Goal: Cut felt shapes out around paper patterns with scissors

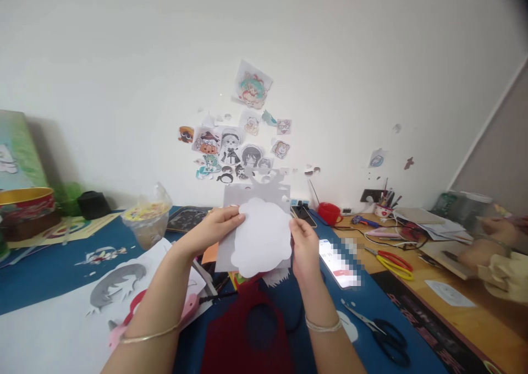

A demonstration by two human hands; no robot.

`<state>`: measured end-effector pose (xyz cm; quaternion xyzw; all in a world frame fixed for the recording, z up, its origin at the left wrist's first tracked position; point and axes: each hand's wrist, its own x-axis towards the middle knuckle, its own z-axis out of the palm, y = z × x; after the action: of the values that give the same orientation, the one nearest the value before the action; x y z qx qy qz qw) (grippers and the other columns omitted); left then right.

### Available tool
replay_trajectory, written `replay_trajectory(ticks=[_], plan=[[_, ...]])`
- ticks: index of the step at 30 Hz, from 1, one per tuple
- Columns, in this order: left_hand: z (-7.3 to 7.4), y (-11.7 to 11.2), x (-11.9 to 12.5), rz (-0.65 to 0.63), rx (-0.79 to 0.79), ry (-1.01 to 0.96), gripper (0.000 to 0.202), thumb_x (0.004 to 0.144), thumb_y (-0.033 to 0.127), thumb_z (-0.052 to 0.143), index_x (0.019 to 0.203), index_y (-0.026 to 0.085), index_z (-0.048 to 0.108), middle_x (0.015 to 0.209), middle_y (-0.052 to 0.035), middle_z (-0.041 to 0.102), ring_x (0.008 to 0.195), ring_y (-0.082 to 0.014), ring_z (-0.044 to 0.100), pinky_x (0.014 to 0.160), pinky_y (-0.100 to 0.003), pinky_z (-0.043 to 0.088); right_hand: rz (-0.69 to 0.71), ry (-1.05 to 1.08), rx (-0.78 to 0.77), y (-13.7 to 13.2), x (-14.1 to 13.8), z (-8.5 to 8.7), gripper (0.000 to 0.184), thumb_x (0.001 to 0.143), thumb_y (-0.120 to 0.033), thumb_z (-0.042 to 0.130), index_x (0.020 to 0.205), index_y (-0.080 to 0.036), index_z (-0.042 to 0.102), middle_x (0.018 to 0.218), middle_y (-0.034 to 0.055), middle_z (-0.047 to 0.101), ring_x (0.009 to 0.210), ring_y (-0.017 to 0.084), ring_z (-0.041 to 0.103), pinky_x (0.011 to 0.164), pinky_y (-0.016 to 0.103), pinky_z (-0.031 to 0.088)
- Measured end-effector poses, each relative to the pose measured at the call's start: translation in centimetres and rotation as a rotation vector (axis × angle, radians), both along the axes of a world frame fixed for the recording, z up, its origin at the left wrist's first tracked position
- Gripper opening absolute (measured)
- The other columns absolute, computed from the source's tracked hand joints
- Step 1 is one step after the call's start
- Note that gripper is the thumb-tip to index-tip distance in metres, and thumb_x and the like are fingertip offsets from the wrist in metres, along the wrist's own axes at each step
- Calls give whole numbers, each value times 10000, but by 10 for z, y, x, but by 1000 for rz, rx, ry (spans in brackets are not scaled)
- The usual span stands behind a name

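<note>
In the head view, we are holding a white paper cutout between both hands, its longer axis running roughly upright; our left hand is pinching the left edge, our right hand the right, neither sitting nearer. A grey sheet is showing directly behind; black-handled scissors and a phone are lying rightward, obstructing neither hand.

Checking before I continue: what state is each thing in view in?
White paper cutout: held up, unfolded.
Left grip: closed on the cutout's left edge.
Right grip: closed on its right edge.
Phone: screen lit, partly pixelated.
Black-handled scissors: lying unheld.
Red-and-yellow-handled scissors: lying unheld.
Pen cup: upright, holding pens.
Wall drawings: stuck up.
</note>
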<state>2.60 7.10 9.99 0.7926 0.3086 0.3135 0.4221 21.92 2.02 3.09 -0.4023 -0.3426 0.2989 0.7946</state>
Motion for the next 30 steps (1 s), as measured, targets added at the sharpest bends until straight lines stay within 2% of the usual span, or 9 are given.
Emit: replay_trajectory(ticks=[4,9,14,21,30], plan=[[-2,2,1,25,-10,-12,378,767,559,485,734,186,536,682,-7,554,620,-164,545,507,-258,429,-42,-49,-13,1,0,-2,332,700,-448,658,859,-159,623,769,56,661,710,210,606,621,309,493],[-4,5,2,24,-64,-34,388,788,571,450,777,189,515,689,6,548,612,-156,546,509,-249,427,19,-124,-40,-4,-3,1,349,715,-438,653,928,-162,638,867,80,683,818,239,626,698,326,506],[-4,6,2,35,-56,-35,382,779,567,462,778,190,525,691,3,553,617,-161,546,504,-249,419,111,-268,-31,-9,-5,5,367,759,-447,606,981,-155,624,767,56,674,752,232,634,680,324,507],[-4,5,3,53,109,27,372,754,561,488,661,202,480,622,22,468,566,-136,482,458,-231,375,17,-323,-56,-9,-3,4,304,785,-461,573,868,-173,618,596,-3,571,617,184,568,586,277,473],[-7,8,3,96,118,40,385,741,565,496,619,209,417,567,46,387,497,-112,427,408,-213,314,-7,-381,-52,-7,3,3,310,769,-476,582,839,-178,629,588,-8,550,600,175,536,561,263,445]])
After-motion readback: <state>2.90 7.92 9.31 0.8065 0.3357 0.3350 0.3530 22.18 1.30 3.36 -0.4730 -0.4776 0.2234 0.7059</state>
